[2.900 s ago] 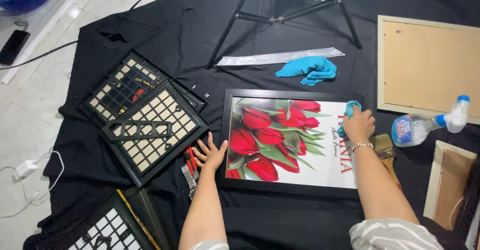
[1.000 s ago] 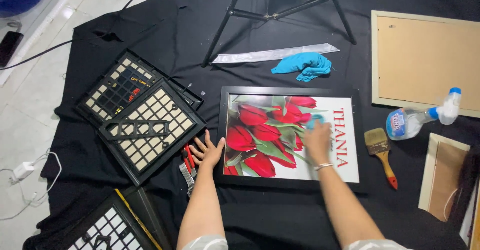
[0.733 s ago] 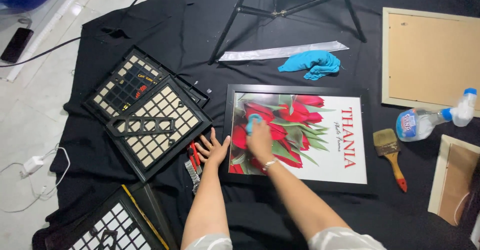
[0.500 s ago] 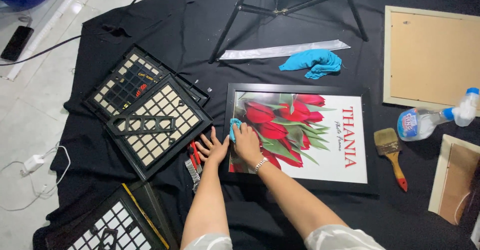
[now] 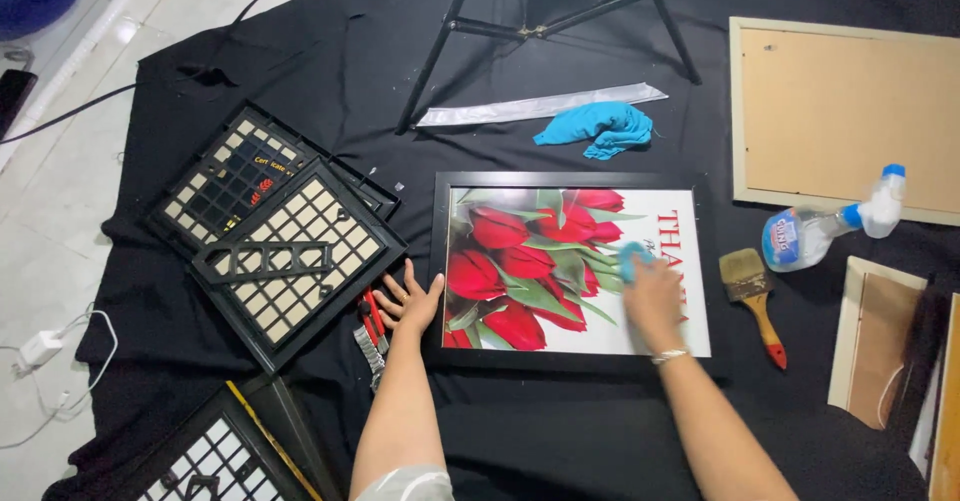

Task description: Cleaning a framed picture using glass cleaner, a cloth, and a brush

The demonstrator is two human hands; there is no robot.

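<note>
A black picture frame (image 5: 437, 261) with a print of red tulips lies flat on the black cloth. My left hand (image 5: 412, 301) rests open with fingers spread at the frame's left edge, touching it. My right hand (image 5: 652, 293) presses a small blue cloth (image 5: 630, 258) onto the glass at the right half of the picture. Red-handled pliers (image 5: 374, 321) lie just left of my left hand.
A second blue cloth (image 5: 597, 126) and a silver strip (image 5: 535, 108) lie beyond the frame, under tripod legs (image 5: 470, 29). A paintbrush (image 5: 752, 296), a spray bottle (image 5: 826, 225) and a wooden backing board (image 5: 845, 121) are at the right. Black grid frames (image 5: 280, 246) are stacked at the left.
My right hand with the blue cloth swept left across the glass to its left side, then back to the right half. My left hand stayed at the frame's left edge.
</note>
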